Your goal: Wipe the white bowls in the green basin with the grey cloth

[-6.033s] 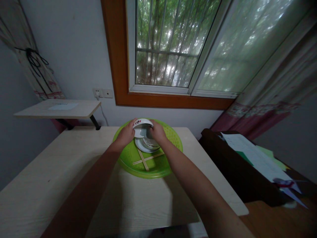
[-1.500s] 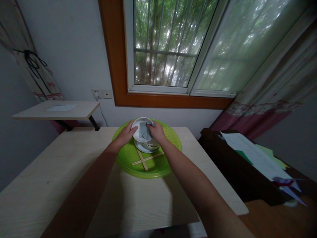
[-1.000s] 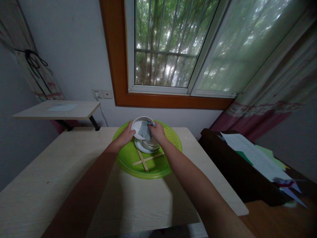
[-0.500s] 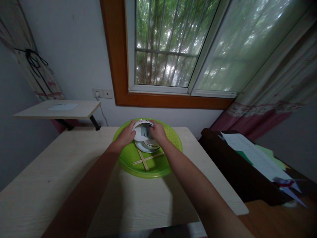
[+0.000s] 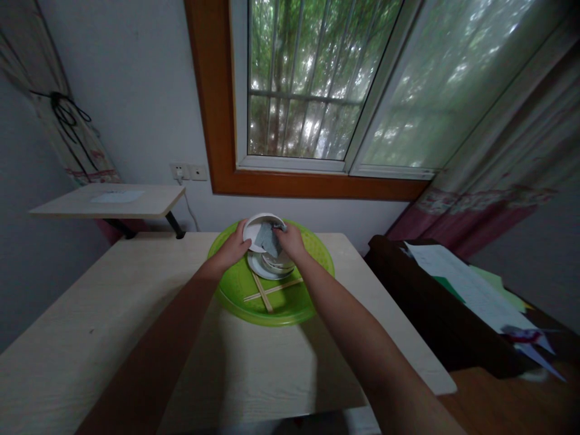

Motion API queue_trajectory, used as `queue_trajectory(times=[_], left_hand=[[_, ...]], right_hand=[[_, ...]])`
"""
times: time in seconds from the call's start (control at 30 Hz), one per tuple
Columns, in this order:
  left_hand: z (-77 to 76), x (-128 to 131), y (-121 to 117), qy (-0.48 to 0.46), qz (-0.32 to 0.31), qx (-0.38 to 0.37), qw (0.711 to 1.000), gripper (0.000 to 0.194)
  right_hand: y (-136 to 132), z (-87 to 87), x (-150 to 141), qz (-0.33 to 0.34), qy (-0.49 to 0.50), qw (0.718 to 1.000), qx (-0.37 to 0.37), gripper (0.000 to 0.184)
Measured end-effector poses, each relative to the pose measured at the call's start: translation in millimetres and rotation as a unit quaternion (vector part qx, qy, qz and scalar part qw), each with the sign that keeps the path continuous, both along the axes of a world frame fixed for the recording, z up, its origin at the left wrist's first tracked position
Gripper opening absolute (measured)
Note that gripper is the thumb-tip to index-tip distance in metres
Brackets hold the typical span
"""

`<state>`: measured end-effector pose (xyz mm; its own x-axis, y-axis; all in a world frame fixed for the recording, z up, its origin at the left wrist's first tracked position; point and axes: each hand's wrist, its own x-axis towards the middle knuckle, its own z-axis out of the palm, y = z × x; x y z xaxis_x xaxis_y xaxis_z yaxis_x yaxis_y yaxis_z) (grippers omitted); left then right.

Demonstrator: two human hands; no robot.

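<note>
My left hand grips the left rim of a white bowl, which is tilted so that its inside faces me. In my right hand is a grey cloth, pressed against the inside of the bowl. Below the bowl, a stack of white bowls rests on a white plate in a round green basin. Wooden chopsticks lie crossed in the basin, in front of the dishes. My fingertips are partly hidden behind the bowl and cloth.
The basin stands on a pale wooden table against the wall. A small raised shelf holds a sheet of paper at the back left. To the right, a dark brown piece of furniture has papers on it. A window is ahead.
The bowl has tipped so its inside shows more fully. My right hand has shifted slightly with the cloth, which now hangs lower and shows more in the bowl.
</note>
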<state>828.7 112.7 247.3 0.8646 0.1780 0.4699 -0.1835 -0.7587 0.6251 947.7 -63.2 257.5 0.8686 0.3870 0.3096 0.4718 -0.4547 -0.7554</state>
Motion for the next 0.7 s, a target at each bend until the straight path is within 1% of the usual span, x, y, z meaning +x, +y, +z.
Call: queue_trajectory(times=[0.13, 0.27, 0.4, 0.5, 0.57, 0.7], left_hand=[[1.7, 0, 2, 0.005, -0.004, -0.036, 0.999, 0.071], [3.7, -2, -1, -0.011, -0.018, -0.004, 1.0, 0.074], [3.8, -4, -4, -0.013, -0.001, 0.039, 0.999, 0.075], [5.5, -5, -4, -0.023, 0.013, 0.053, 0.998, 0.073], [7.7, -5, -3, -0.033, 0.021, 0.048, 0.998, 0.069], [9.8, -4, -4, -0.052, 0.033, 0.011, 0.998, 0.064]], right_hand=[[-3, 2.1, -6, 0.016, -0.051, 0.998, -0.035, 0.03], [-7, 6.9, -13, 0.045, -0.108, 0.99, -0.077, 0.042], [-9, 12.7, -19, 0.061, -0.137, 0.982, -0.115, 0.051], [-8, 14.4, -21, 0.062, -0.139, 0.984, -0.098, 0.053], [-7, 13.4, -20, 0.058, -0.131, 0.987, -0.072, 0.051], [-1, 8.3, -12, 0.014, -0.057, 0.998, -0.027, 0.034]])
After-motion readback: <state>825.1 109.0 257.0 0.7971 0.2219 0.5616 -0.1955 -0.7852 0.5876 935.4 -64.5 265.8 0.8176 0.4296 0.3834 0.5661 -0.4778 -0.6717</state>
